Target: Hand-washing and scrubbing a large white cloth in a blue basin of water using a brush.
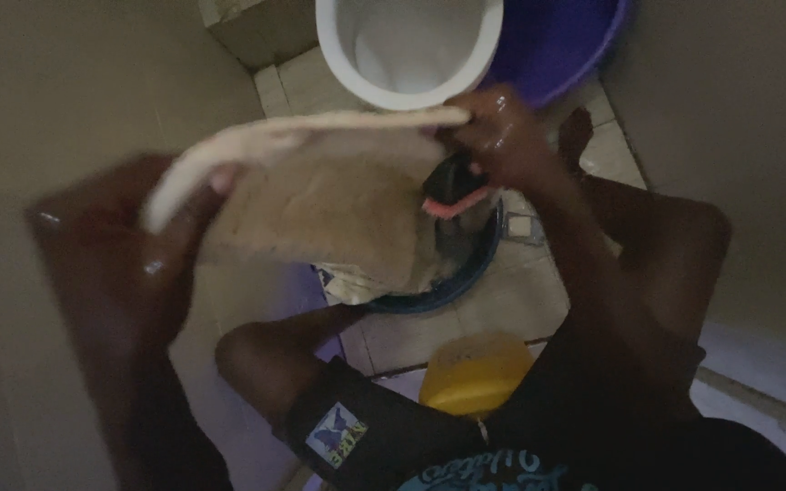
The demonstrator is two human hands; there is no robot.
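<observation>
We hold a beige cloth (pixel 329 195) stretched over a dark basin (pixel 466 277) on the tiled floor (pixel 511 309). Our left hand (pixel 152 227), blurred, seems closed on its left edge. Our right hand (pixel 498 136) grips the right edge together with a black brush (pixel 452 186). A white bucket (pixel 338 45) stands beyond, a yellow container (pixel 475 373) near our knee.

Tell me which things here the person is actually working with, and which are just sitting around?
In use:
- left hand and right hand, both gripping the beige cloth
- scrub brush, at the right hand
- dark blue basin under the cloth

Lying about:
- white bucket
- purple basin
- yellow container
</observation>
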